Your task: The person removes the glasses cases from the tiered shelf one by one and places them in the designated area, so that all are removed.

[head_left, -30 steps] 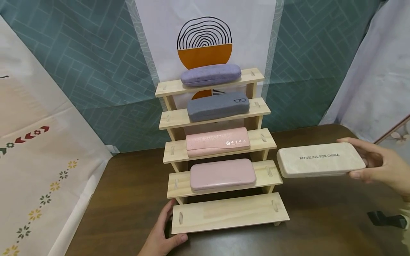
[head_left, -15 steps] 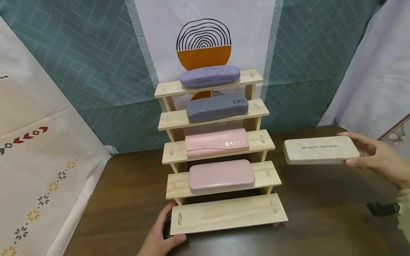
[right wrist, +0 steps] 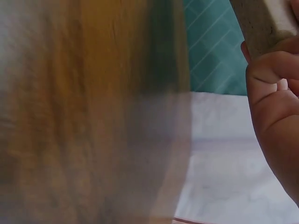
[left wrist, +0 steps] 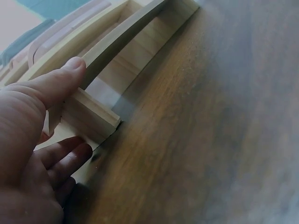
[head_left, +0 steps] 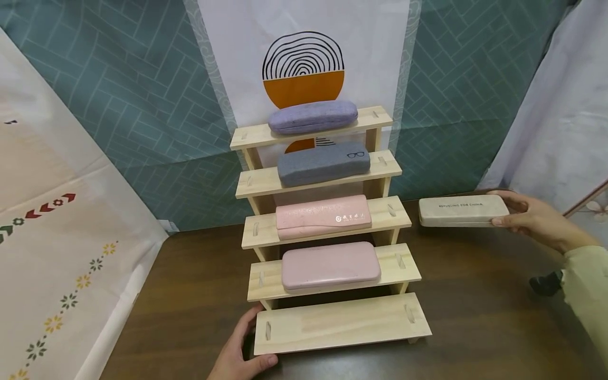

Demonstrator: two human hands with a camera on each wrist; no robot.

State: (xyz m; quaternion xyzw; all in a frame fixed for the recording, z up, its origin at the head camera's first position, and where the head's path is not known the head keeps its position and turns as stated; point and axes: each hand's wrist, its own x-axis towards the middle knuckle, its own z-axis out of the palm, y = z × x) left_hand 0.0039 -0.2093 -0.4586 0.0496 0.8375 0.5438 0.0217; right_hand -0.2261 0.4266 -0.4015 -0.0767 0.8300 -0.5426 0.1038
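Case (head_left: 463,211), beige, farther back than before, right hand (head_left: 534,221) pinching its end, left hand (head_left: 234,357) gripping wooden rack (head_left: 342,324) at bottom

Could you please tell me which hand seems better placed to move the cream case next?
Probably the right hand: it grips the cream case, while the left hand holds the wooden bottom step.

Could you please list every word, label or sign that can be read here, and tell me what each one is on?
"REFUELING FOR CHINA": on the cream case in the right hand.
Glasses outline, a sign without words: on the blue-grey case.
White characters beside a round logo: on the pink flap case; too small and blurred to read.
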